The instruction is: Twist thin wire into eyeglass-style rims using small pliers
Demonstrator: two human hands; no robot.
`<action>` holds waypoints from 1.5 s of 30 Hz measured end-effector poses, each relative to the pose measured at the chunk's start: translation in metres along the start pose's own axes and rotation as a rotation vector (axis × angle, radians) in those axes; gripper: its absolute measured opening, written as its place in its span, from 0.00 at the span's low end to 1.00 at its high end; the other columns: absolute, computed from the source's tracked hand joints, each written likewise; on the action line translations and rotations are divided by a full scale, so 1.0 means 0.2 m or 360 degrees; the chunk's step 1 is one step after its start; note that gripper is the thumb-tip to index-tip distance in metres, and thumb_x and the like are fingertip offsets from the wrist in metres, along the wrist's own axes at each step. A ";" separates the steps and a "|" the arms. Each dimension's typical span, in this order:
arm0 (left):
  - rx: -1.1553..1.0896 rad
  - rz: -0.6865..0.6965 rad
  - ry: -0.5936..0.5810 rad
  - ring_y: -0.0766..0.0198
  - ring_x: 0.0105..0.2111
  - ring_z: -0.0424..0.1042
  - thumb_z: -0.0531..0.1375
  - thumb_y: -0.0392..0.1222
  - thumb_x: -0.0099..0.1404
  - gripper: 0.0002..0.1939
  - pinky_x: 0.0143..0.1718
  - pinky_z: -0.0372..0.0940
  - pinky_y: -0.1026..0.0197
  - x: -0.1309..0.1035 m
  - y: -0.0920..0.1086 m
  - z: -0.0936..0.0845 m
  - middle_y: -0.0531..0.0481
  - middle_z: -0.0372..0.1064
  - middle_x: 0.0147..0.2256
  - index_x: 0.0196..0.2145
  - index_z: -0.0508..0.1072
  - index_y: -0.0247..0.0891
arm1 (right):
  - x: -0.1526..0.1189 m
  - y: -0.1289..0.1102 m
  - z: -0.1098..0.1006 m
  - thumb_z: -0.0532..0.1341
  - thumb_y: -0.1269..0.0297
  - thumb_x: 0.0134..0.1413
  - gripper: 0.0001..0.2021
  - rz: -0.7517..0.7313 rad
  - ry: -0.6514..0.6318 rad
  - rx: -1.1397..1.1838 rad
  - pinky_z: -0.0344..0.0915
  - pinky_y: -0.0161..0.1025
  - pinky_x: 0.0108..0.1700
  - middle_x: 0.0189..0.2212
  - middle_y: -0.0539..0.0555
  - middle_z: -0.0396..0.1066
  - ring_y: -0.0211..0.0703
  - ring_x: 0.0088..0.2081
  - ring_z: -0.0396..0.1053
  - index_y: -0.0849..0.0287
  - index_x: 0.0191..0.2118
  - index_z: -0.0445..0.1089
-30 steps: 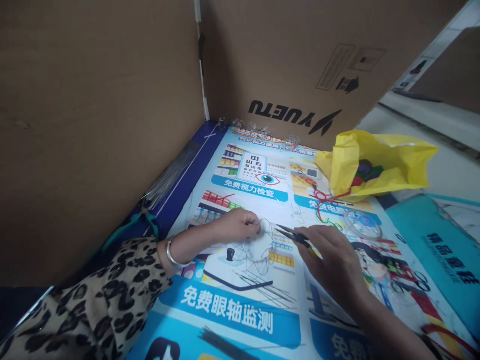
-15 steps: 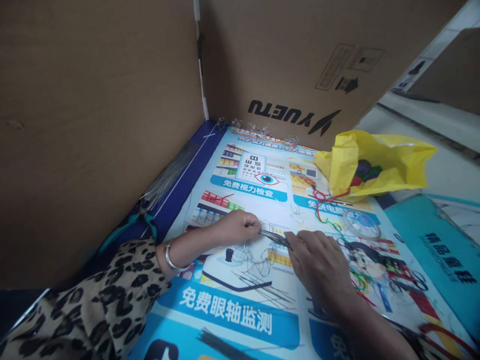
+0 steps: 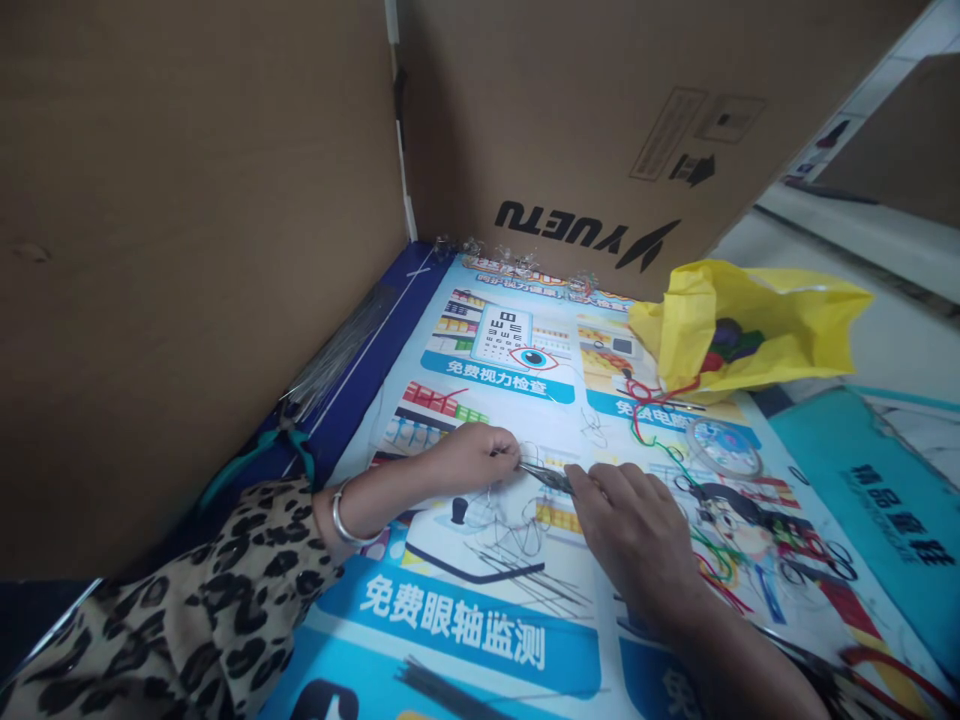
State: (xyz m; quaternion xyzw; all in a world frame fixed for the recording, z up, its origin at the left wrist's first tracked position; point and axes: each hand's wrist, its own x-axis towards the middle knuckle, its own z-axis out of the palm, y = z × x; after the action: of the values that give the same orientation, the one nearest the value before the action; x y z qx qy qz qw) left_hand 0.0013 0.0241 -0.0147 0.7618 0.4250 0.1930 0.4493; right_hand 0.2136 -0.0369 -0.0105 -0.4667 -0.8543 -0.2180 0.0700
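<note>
My left hand (image 3: pixel 472 458), in a leopard-print sleeve with a silver bangle, pinches a piece of thin bent wire (image 3: pixel 517 505) that rests on a printed poster (image 3: pixel 480 620). My right hand (image 3: pixel 637 530) grips small pliers (image 3: pixel 546 475). The plier tips point left and meet the wire right at my left fingertips. Several loose straight wires (image 3: pixel 525 575) lie on the poster just below both hands.
Cardboard walls (image 3: pixel 195 220) stand on the left and behind. A bundle of straight wires (image 3: pixel 337 350) lies along the left wall. A yellow plastic bag (image 3: pixel 750 325) sits at the back right, with red and green cords (image 3: pixel 660 420) and a tape roll (image 3: pixel 724 447) near it.
My right hand has moved left with the pliers, bringing their tips from apart to against the wire at my left fingertips. My left hand has stayed in place.
</note>
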 end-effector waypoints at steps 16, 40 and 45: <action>-0.0329 -0.0014 -0.0104 0.71 0.23 0.59 0.51 0.36 0.56 0.08 0.25 0.54 0.69 0.01 -0.02 -0.02 0.53 0.63 0.23 0.26 0.68 0.33 | -0.02 0.09 -0.04 0.58 0.69 0.53 0.09 -0.0041 0.0398 0.0406 0.54 0.40 0.36 0.31 0.53 0.67 0.42 0.34 0.60 0.59 0.41 0.67; -0.0194 0.0007 -0.0385 0.71 0.24 0.57 0.50 0.36 0.59 0.07 0.26 0.52 0.67 0.00 0.02 -0.05 0.55 0.59 0.23 0.25 0.64 0.35 | 0.04 0.09 -0.02 0.58 0.70 0.52 0.10 -0.0201 0.0006 -0.0013 0.50 0.41 0.37 0.31 0.53 0.68 0.44 0.35 0.58 0.57 0.41 0.68; -0.0308 -0.0014 -0.0449 0.71 0.23 0.56 0.50 0.37 0.59 0.07 0.26 0.52 0.67 0.00 0.02 -0.06 0.56 0.58 0.23 0.26 0.64 0.35 | 0.04 0.08 -0.05 0.59 0.70 0.51 0.09 -0.0133 -0.0014 0.0015 0.50 0.41 0.36 0.30 0.53 0.67 0.43 0.34 0.58 0.57 0.40 0.69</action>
State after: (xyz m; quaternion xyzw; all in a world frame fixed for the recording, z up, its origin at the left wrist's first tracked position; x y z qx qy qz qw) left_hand -0.0043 0.0289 -0.0047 0.7326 0.3404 0.1221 0.5766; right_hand 0.2212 -0.0274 0.0052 -0.4312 -0.8743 -0.2146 0.0592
